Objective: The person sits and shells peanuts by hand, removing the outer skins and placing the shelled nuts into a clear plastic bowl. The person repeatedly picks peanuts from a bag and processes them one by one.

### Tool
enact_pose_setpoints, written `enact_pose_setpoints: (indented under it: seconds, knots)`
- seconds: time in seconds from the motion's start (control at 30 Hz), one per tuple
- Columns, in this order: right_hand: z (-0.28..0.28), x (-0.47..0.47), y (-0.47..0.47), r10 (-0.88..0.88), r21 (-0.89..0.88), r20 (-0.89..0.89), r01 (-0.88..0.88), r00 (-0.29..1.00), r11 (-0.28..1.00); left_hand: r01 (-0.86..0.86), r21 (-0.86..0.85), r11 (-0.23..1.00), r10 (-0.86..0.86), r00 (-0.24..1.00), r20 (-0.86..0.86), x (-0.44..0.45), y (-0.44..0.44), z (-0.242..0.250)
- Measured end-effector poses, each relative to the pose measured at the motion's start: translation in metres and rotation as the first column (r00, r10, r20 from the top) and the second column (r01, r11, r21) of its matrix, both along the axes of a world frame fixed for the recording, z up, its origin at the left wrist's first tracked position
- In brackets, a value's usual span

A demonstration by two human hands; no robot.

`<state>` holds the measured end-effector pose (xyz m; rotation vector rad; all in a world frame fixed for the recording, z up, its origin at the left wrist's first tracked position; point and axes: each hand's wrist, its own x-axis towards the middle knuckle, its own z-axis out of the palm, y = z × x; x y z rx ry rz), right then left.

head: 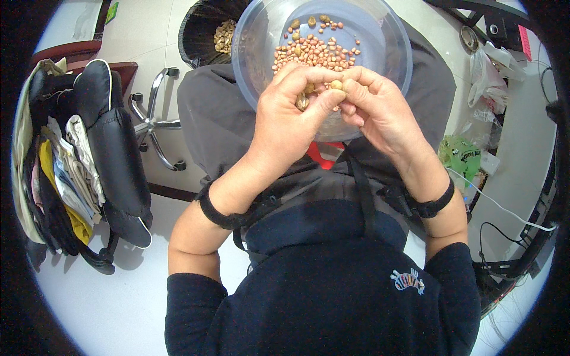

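Observation:
Both hands meet over a translucent plastic basin (387, 26) resting on my lap. Between the fingertips of my left hand (289, 111) and my right hand (376, 102) is a peanut in its shell (336, 84), pinched from both sides. More unshelled peanuts (302, 102) sit in the curl of my left fingers. Loose reddish peanut kernels (316, 51) are spread across the basin floor, with several whole pods (311, 21) among them. My hands hide the basin's near part.
Left of the basin, a bin with a black liner (191, 38) holds empty-looking shells (224, 38). A black office chair (122, 173) piled with clothes (71, 169) stands at the left. Plastic bags (481, 80), a green bag (465, 155) and a white cable (498, 204) lie at the right.

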<state>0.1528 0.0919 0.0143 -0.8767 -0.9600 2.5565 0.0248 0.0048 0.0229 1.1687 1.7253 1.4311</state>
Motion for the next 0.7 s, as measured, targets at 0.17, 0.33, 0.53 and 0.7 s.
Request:
enact_pose_setpoints:
  seconds: [0.17, 0.33, 0.53, 0.7]
  knots:
    - [0.0003, -0.0016, -0.0029, 0.007, -0.005, -0.010, -0.008, 1.000, 1.000, 0.005, 0.043, 0.999, -0.004, 1.000, -0.026, 0.0001, -0.0005, 0.0002]
    - [0.0032, -0.0032, -0.0038, 0.012, 0.008, 0.008, -0.012, 1.000, 1.000, -0.004, 0.030, 1.000, 0.005, 0.999, -0.054, 0.0002, 0.0003, -0.0011]
    - [0.0057, -0.0054, -0.0035, 0.023, 0.100, 0.068, -0.030, 0.997, 0.995, -0.056, -0.120, 0.991, 0.081, 0.974, 0.210, 0.0028, -0.0011, 0.0009]
    - [0.0065, -0.0055, -0.0053, 0.035, 0.457, 0.250, -0.150, 0.968, 0.877, -0.013, -0.180, 0.984, 0.092, 0.896, 0.435, 0.0034, -0.0027, 0.0041]
